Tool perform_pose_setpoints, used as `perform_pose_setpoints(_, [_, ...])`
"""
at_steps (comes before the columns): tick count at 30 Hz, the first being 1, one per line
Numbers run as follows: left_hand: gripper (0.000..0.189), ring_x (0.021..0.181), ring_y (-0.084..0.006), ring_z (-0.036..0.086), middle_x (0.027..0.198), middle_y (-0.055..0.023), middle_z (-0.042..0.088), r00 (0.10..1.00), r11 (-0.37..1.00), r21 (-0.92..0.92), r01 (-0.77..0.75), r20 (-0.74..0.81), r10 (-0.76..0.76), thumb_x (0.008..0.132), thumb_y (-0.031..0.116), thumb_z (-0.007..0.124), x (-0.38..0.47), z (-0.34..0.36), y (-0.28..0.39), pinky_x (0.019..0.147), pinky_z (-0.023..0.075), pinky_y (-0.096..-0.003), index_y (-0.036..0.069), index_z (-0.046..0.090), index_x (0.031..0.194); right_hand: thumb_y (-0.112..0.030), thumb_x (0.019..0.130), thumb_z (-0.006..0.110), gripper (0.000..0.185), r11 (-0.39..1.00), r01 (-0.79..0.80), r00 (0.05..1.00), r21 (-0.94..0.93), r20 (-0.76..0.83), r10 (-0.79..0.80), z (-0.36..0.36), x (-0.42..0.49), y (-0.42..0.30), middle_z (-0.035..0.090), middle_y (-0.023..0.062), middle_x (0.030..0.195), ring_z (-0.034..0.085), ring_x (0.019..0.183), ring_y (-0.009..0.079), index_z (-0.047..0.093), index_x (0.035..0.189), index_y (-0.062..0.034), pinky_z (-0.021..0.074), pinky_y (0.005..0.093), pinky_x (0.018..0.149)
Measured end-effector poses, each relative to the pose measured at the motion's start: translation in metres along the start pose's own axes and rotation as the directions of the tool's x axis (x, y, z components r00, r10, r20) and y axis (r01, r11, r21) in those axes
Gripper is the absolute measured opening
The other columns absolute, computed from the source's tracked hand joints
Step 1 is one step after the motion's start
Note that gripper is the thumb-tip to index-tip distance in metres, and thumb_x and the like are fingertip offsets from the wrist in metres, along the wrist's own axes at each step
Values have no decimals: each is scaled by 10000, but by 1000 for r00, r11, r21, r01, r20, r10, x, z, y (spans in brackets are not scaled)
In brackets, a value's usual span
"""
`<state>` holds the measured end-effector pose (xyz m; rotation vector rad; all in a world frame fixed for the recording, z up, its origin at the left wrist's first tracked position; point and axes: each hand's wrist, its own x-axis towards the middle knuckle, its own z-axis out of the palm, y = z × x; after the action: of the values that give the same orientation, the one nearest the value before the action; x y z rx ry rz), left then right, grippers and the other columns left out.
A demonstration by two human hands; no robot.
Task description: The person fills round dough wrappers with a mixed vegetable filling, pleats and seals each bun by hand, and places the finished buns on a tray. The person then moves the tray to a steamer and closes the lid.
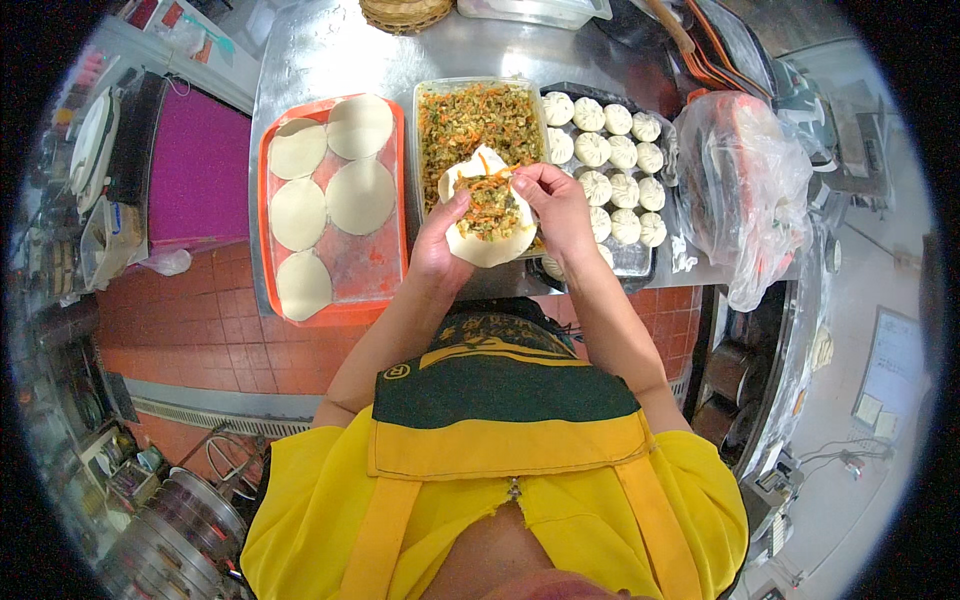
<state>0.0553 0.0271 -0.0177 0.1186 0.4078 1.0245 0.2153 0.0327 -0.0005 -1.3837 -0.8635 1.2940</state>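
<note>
A round dough wrapper [491, 251] rests in my left hand [442, 238], with the thumb lying over its near-left edge. Chopped vegetable filling [487, 206] with orange shreds is heaped on the wrapper. My right hand [556, 201] pinches the wrapper's right rim between thumb and fingertips. Both hands hover over the near part of a clear plastic tub [417, 112] full of the same filling. To the left, an orange-rimmed tray [402, 247] carries several flat dough rounds [362, 196]. On the right, a dark tray [645, 262] holds rows of pleated buns [623, 190], some hidden behind my right forearm.
A stainless steel table [330, 56] bears everything. Clear plastic bags [757, 202] cover something orange at the right. A woven basket [405, 13] and a translucent container [536, 10] stand at the far edge. Stacked metal steamers [169, 532] are at lower left, on the tiled floor's side.
</note>
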Motion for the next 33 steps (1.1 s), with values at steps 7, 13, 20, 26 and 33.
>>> perform_pose_setpoints(7, [414, 1040, -188, 613, 1175, -90, 599, 987, 960, 279, 9, -156, 36, 899, 90, 625, 3, 9, -3, 869, 516, -344, 24, 478, 1280, -12, 886, 640, 40, 894, 285, 958, -347, 76, -276, 2, -13, -7, 593, -1, 882, 550, 778, 83, 624, 849, -12, 469, 226, 702])
perform_pose_setpoints(13, [355, 960, -178, 641, 1113, -77, 628, 988, 943, 332, 23, -155, 30, 897, 48, 610, -2, 12, -1, 836, 528, -328, 13, 517, 1238, -22, 876, 656, 33, 997, -72, 995, -34, 69, 74, 0, -2, -8, 608, 6, 899, 549, 778, 80, 638, 869, 5, 458, 204, 699])
perform_pose_setpoints(20, [332, 945, -171, 642, 1092, -75, 640, 988, 925, 367, 97, -151, -43, 890, 25, 610, -7, 6, 3, 836, 527, -324, 8, 548, 1215, -61, 893, 649, 50, 904, 237, 968, -356, 171, -186, -5, -8, -10, 590, -21, 851, 518, 764, 54, 631, 893, -14, 443, 198, 672])
perform_pose_setpoints(26, [328, 937, -160, 638, 1079, -67, 639, 984, 883, 445, 148, -153, -87, 896, 31, 601, -10, 5, 6, 831, 523, -317, 14, 547, 1220, -56, 854, 678, 71, 830, 348, 931, -436, 265, -251, -3, -6, -17, 585, 14, 810, 537, 754, 105, 618, 866, -20, 443, 237, 666])
perform_pose_setpoints(33, [366, 945, -148, 629, 1079, -53, 636, 976, 820, 529, 218, -129, -177, 894, 41, 596, -16, 12, 16, 838, 511, -310, 32, 516, 1251, -44, 849, 681, 91, 886, 250, 946, -390, 295, -137, -4, -12, -29, 580, 6, 823, 518, 755, 86, 614, 908, -24, 438, 254, 659])
